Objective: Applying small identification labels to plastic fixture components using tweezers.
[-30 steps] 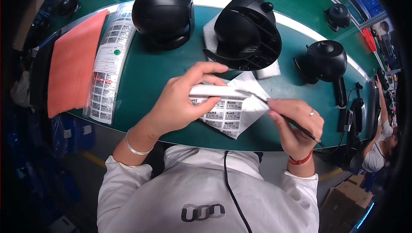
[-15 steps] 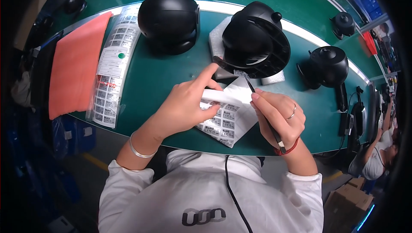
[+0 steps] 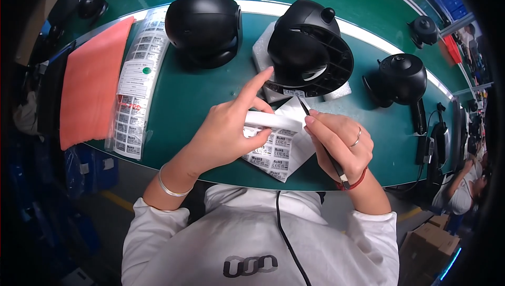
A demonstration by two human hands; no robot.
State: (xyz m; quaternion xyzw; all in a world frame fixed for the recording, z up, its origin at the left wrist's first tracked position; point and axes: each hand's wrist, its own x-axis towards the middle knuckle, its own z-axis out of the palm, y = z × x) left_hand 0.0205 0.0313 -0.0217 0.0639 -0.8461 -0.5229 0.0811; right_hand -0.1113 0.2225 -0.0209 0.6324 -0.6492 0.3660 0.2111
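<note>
Both hands are seen from the head view: the left hand [image 3: 226,133] is pinched on a white label strip [image 3: 273,120], forefinger raised, above the label sheet [image 3: 279,152]; the right hand [image 3: 339,141] is clamped on tweezers [image 3: 321,141] whose tip is aimed at the black camera base [image 3: 310,49]. A label could be creased if the tip slips.

Open green surface [image 3: 205,96] lay left of the hands; two black domed units [image 3: 204,29] [image 3: 307,49] blocked the far side, and a label sheet [image 3: 138,83] bordered the left.
</note>
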